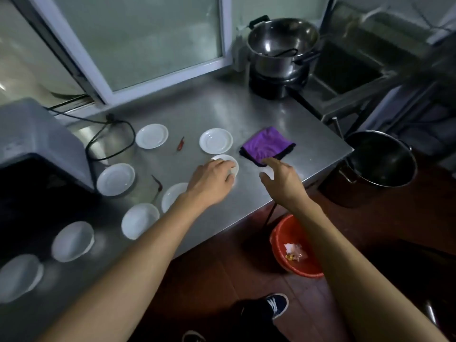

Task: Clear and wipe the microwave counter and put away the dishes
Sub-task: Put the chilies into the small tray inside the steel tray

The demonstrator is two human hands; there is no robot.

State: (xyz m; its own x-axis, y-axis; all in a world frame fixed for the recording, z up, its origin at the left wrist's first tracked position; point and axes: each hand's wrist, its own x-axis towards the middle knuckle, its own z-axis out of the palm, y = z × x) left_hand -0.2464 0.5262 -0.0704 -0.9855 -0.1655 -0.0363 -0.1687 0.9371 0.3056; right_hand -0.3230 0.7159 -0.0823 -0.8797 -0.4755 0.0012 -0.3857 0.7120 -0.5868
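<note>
The left hand (212, 177) lay over a small white saucer (232, 162) at the centre of the frame, its fingers curled down onto the rim; most of that saucer was hidden under the hand, so whether it was lifted or flat could not be told. The right hand (281, 178) hovered just right of it, fingers spread and relaxed, holding nothing, its fingertips touching or just short of the near corner of a folded purple cloth (267, 145).

The left forearm covered part of another saucer (172, 193). More white saucers lay scattered across the steel counter (246, 112) toward the lower left, the nearest ones blurred. Two red chillies (181, 143) (158, 183) lay between them. At the left edge a grey microwave (37, 134) was cut off by the frame.

The counter's right corner ended just beyond the cloth, with a big steel pot (380, 159) on the floor beside it and a red bin (293, 248) below the near edge. Bare counter stretched behind the saucers to a stacked pot (281, 45) at upper right.
</note>
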